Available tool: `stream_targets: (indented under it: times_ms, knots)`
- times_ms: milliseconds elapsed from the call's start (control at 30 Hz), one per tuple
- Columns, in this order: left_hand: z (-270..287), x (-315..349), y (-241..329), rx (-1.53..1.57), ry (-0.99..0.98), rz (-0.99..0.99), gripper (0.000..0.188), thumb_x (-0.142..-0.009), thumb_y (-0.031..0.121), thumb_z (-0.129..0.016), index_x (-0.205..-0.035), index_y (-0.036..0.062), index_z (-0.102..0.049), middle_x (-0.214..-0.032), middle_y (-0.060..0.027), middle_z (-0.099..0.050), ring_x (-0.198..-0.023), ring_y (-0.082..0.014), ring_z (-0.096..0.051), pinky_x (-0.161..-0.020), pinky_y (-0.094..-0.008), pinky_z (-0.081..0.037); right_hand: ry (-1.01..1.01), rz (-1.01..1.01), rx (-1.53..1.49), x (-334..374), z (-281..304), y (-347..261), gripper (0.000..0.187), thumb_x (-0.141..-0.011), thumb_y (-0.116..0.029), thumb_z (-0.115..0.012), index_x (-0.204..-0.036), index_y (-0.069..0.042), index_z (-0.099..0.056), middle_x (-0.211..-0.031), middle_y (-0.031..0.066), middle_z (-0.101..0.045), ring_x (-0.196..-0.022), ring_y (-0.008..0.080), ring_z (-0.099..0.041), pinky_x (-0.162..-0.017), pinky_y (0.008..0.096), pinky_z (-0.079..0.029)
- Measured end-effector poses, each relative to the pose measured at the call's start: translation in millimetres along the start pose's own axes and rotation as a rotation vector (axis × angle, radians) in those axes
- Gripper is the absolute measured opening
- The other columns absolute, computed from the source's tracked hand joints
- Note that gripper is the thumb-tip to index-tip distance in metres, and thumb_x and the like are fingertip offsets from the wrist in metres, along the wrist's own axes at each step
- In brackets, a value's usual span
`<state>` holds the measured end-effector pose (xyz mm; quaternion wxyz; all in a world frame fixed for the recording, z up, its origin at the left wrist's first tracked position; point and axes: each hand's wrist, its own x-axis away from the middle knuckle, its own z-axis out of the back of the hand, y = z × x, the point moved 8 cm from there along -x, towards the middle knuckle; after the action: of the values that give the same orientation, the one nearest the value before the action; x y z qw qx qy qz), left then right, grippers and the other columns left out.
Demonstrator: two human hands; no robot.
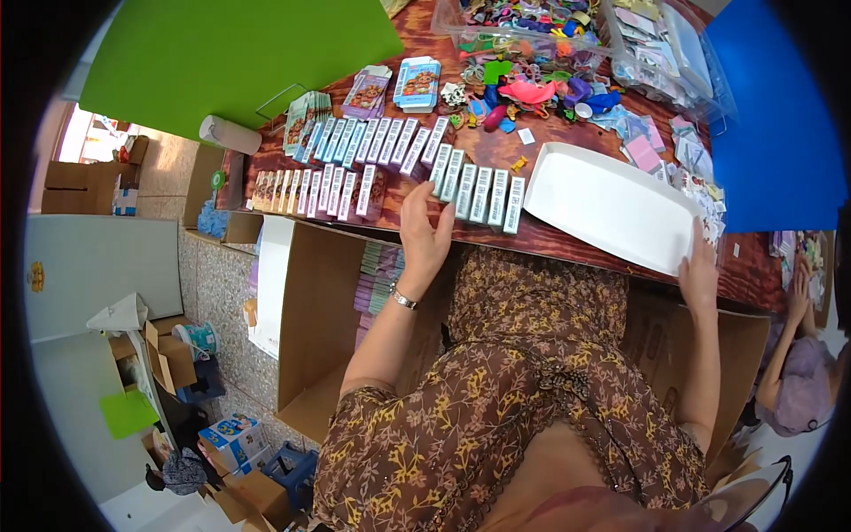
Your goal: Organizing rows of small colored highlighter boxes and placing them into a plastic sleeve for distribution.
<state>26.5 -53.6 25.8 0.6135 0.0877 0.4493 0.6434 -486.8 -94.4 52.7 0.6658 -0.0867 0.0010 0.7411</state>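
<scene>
Place type: small packing workshop. Indicators: rows of small cartons (480,195) along the near edge of the table (749,282); clear bin (450,25) of mixed trinkets (541,18) at its far edge; large cardboard box (324,306) beneath.

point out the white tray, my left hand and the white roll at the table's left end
White tray (612,208): head view, on its bare middle
Left hand (424,232): head view, on the back of the hand
White roll (232,136): head view, on its side
</scene>
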Motion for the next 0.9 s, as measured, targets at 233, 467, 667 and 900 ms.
stream_targets:
  times_ms: [233,467,667,900]
  knots:
    - [3,-2,-13,0.0,0.027,0.018,0.052,-0.089,0.009,-0.07,-0.134,-0.0034,-0.048,-0.126,-0.015,-0.052,-0.108,-0.0218,-0.058,-0.076,-0.0255,-0.056,-0.254,-0.036,0.52,-20,9,-84,0.072,-0.087,-0.033,-0.07,-0.15,-0.024,-0.035,-0.099,0.0129,-0.064,-0.083,0.0299,-0.067,-0.068,0.0432,-0.057]
    - [2,-8,-26,-0.167,0.098,0.049,0.047,-0.09,0.015,-0.069,-0.127,-0.0061,-0.049,-0.117,-0.0169,-0.057,-0.103,-0.0285,-0.057,-0.089,-0.0388,-0.047,-0.327,0.559,-0.394,-11,-51,-278,0.056,-0.089,-0.019,-0.068,-0.139,-0.006,-0.046,-0.105,0.0201,-0.063,-0.089,0.0366,-0.065,-0.078,0.0436,-0.055]
    - [-21,1,-60,0.181,0.041,0.293,0.042,-0.095,0.014,-0.066,-0.127,-0.0055,-0.048,-0.114,-0.0131,-0.058,-0.096,-0.0171,-0.06,-0.083,-0.0302,-0.051,-0.15,0.528,-0.616,-9,-71,-310,0.074,-0.086,-0.01,-0.069,-0.149,-0.002,-0.031,-0.123,0.0236,-0.051,-0.104,0.0395,-0.06,-0.086,0.0444,-0.052]
    - [-31,-4,-43,0.65,-0.064,0.442,0.036,-0.095,0.014,-0.065,-0.124,-0.0024,-0.051,-0.109,-0.0088,-0.064,-0.093,-0.013,-0.064,-0.08,-0.0238,-0.053,-0.099,0.429,-0.684,-9,-74,-315,0.072,-0.085,-0.012,-0.07,-0.148,-0.004,-0.034,-0.113,0.0203,-0.051,-0.099,0.0377,-0.059,-0.082,0.0419,-0.052]
